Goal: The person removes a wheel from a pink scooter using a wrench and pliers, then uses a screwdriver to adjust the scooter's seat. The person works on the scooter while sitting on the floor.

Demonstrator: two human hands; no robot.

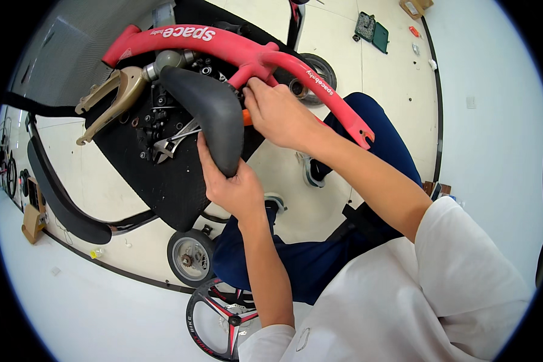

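A black bicycle saddle (pixel 214 114) is tilted above the chair seat, its lower end gripped by my left hand (pixel 232 190), thumb and fingers closed around the edge. My right hand (pixel 280 114) has its fingers closed at the short seat tube of a red bike frame (pixel 238 54); the saddle hides part of this spot. Between the saddle and my right hand shows an orange handle (pixel 247 117). An adjustable wrench (pixel 166 146) lies beside the saddle, along with black bike parts (pixel 157 114).
The black seat (pixel 157 178) also bears a beige fork (pixel 117 102). A small wheel (pixel 190 257) and a spoked wheel (pixel 232 320) are near my leg; another wheel (pixel 320 69) is beyond the frame. An open green case (pixel 372 31) lies on the floor.
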